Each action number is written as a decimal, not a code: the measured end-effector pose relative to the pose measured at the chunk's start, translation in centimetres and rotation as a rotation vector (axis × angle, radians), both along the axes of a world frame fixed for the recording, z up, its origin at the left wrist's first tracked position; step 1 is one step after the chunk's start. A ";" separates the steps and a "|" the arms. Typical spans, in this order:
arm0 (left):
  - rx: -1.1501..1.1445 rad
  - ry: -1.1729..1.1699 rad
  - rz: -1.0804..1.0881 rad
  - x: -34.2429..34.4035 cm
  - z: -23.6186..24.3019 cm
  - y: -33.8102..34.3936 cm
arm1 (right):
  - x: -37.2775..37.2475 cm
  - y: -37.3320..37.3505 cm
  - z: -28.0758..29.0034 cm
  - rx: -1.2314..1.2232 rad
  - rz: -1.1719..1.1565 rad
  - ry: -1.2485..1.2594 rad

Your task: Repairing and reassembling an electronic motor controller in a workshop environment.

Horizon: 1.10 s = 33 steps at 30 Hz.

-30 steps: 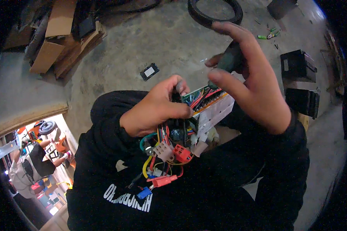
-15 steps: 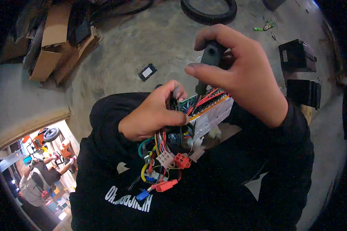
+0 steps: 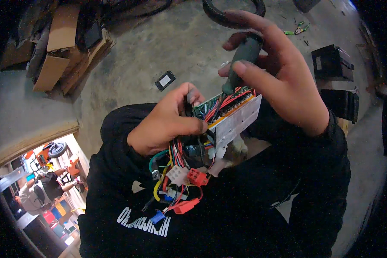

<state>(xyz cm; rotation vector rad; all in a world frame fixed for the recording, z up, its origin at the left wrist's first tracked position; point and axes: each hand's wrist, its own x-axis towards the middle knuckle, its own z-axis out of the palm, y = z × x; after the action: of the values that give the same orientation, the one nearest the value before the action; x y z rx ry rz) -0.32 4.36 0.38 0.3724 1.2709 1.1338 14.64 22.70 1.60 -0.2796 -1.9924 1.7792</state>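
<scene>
A circuit board (image 3: 208, 108) fixed to a silvery metal plate (image 3: 238, 120) is held over my lap. My left hand (image 3: 161, 118) closes on its left end, thumb along the near edge and fingers behind. In my right hand (image 3: 288, 84) is a screwdriver (image 3: 247, 53) with a thick dark grey-green handle, gripped between thumb and fingers. It slants down to the board, its lower end among the red wires (image 3: 230, 103); the tip is hidden. Below my left hand hangs a wire bundle with a white connector (image 3: 176, 175), red connectors (image 3: 198, 176) and a blue connector (image 3: 158, 216).
On the floor ahead lies a small black case with a white label (image 3: 165, 80), with a black tyre (image 3: 215, 16) beyond. Green-handled pliers (image 3: 302, 28) and two black box-shaped blocks (image 3: 332, 63) are at right. Cardboard (image 3: 51, 74) leans at far left; another person (image 3: 41, 193) works lower left.
My right hand and the screwdriver have shifted right, the fingers more spread around the handle. My left hand moved slightly left; more of the board shows, and the hanging connectors swung slightly left.
</scene>
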 end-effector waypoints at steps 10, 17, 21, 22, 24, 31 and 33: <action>-0.027 -0.082 -0.049 0.0 0.0 0.4 | -1.5 -0.9 -0.2 0.245 -0.203 -0.193; -0.050 0.020 -0.096 -0.1 0.1 0.4 | -1.3 -0.7 -0.5 0.500 -0.232 -0.068; -0.012 0.035 -0.049 0.0 -0.3 0.4 | -0.1 0.1 -0.1 0.078 -0.099 -0.072; -0.012 0.028 -0.033 -0.1 -0.3 0.3 | 0.0 0.1 0.2 -0.040 -0.055 -0.029; -0.010 0.016 -0.018 -0.1 -0.2 0.2 | 0.0 0.1 0.6 -0.155 -0.012 0.009; -0.007 -0.039 -0.042 -0.2 -0.2 0.1 | -1.1 -0.3 0.9 0.214 -0.218 -0.158; -0.041 -0.066 -0.059 -0.2 -0.4 0.1 | -1.3 -0.3 0.4 0.411 -0.280 -0.214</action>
<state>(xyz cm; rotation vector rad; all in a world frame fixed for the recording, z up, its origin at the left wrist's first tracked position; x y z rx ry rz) -0.54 4.43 -0.04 0.3367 1.2164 1.0602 13.33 22.38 2.00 -0.5977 -2.2783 1.1784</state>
